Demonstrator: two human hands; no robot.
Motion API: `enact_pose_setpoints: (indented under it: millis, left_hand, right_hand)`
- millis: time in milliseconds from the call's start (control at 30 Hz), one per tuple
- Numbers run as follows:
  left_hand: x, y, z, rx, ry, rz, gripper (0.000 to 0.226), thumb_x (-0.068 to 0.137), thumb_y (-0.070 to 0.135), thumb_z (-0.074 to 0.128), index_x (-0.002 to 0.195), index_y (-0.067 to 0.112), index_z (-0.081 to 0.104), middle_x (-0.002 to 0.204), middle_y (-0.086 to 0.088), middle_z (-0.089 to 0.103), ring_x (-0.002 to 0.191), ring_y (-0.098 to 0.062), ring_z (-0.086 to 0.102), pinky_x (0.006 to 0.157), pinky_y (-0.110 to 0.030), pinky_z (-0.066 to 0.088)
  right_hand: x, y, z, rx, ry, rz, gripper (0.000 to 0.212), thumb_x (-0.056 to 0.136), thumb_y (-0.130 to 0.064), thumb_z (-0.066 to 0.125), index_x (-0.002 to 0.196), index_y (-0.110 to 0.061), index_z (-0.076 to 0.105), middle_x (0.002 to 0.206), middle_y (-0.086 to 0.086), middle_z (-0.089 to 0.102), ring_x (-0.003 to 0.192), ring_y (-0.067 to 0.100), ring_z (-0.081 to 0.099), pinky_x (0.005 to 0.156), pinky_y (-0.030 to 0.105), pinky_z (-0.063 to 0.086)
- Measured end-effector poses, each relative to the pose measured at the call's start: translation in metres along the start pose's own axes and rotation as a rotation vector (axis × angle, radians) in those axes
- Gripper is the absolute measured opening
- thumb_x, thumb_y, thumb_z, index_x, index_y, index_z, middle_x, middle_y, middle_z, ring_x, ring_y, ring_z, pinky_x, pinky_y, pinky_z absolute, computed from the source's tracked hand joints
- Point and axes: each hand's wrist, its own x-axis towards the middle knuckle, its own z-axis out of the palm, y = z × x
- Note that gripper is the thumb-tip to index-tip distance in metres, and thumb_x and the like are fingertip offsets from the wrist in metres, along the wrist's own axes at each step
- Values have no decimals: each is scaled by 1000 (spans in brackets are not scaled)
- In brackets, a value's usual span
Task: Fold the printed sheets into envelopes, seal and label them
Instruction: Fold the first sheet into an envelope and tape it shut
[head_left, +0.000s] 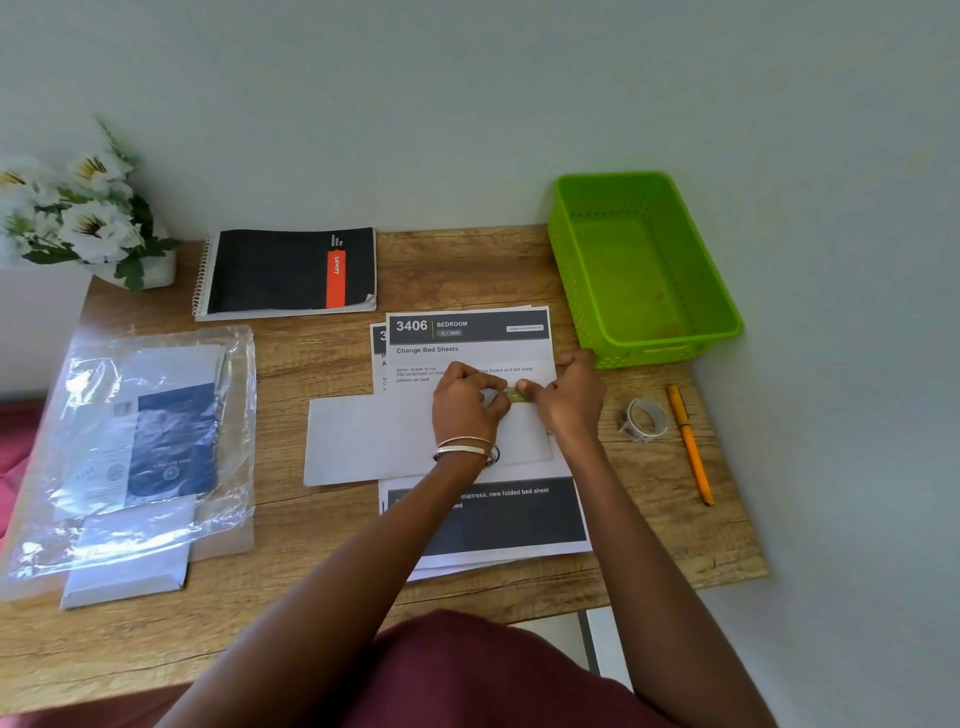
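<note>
While both hands, left hand (467, 402) and right hand (563, 397), pinch one sticker (518, 396): one envelope (374, 441), one pen (690, 444).

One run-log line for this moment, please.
stage: sealing | left hand and right hand: pinch sticker over envelope | basket: empty

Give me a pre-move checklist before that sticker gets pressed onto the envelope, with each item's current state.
1. Sticker pinched by both the left hand and right hand: ok.
2. White envelope lying flat on the printed sheets: ok.
3. Envelope flap fully shut under the hands: cannot tell.
4. Sticker roll within reach beside the right hand: ok.
5. Orange pen ready on the table for labelling: ok.
6. Green basket free to receive the envelope: ok.
</note>
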Motion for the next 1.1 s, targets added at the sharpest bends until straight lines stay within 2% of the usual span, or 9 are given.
enact_pose_setpoints:
  millis: [167, 267, 367, 467, 567, 733, 867, 1000, 1100]
  left_hand:
    - [-2, -2, 1, -10, 23, 33, 13, 73, 12, 74, 86, 8, 74, 87, -5, 56, 74, -16, 51, 70, -28, 47]
    - [-2, -3, 2, -23, 28, 47, 14, 74, 12, 74, 87, 7, 74, 87, -6, 56, 74, -14, 49, 71, -32, 50]
    - [-2, -7, 3, -39, 29, 62, 13, 74, 13, 74, 86, 9, 73, 87, -5, 56, 76, -15, 52, 71, -33, 51]
    - [-2, -10, 4, -47, 26, 81, 17, 75, 16, 73, 92, 13, 73, 88, -5, 55, 79, -17, 53, 72, -30, 49]
    - [-3, -10, 4, -31, 43, 103, 14, 75, 14, 74, 89, 13, 75, 86, -6, 55, 78, -14, 50, 69, -26, 45]
    - [-1, -11, 5, -18, 53, 110, 15, 72, 12, 76, 87, 10, 75, 85, -8, 57, 76, -13, 48, 68, -26, 44]
    - [-2, -10, 4, -8, 44, 110, 16, 73, 13, 76, 89, 9, 75, 87, -9, 58, 77, -13, 48, 69, -25, 44]
    - [-2, -9, 3, -9, 48, 107, 16, 73, 13, 76, 89, 8, 75, 87, -9, 58, 76, -14, 49, 69, -25, 44]
    - [-2, -10, 4, -14, 45, 102, 16, 73, 12, 76, 89, 8, 75, 88, -9, 58, 77, -14, 50, 70, -25, 45]
  right_hand:
    - [-2, 2, 2, 0, 28, -61, 42, 76, -12, 76, 108, -7, 49, 101, 13, 65, 90, 28, 64, 70, 26, 42]
    - [-8, 9, 0, 25, 32, -137, 34, 82, -10, 70, 109, -7, 48, 82, 5, 62, 75, 22, 62, 66, 27, 41]
    - [-14, 12, -5, 69, 5, -134, 48, 76, -20, 79, 110, -7, 48, 63, -4, 53, 61, 8, 52, 63, 22, 37]
    - [-13, 12, -6, 41, -22, -141, 60, 67, -23, 85, 111, -6, 49, 67, 2, 57, 64, 15, 55, 53, 17, 33]
    - [-10, 11, -7, 13, -47, -148, 60, 68, -21, 85, 113, -7, 48, 67, 0, 56, 63, 13, 53, 49, 10, 31]
    - [-8, 14, -7, -17, -57, -179, 50, 76, -13, 78, 115, -7, 47, 67, 3, 56, 62, 14, 53, 58, 20, 34]
    - [-8, 17, -6, -26, -21, -210, 35, 84, -9, 68, 113, -5, 48, 62, -4, 49, 60, 13, 51, 64, 24, 37]
    - [-5, 16, -4, -11, 4, -174, 45, 77, -25, 78, 105, -5, 49, 67, 1, 56, 64, 16, 54, 62, 24, 36]
    - [-3, 14, -1, -27, -6, -143, 47, 74, -24, 80, 103, -6, 48, 78, 8, 60, 68, 19, 56, 61, 24, 36]
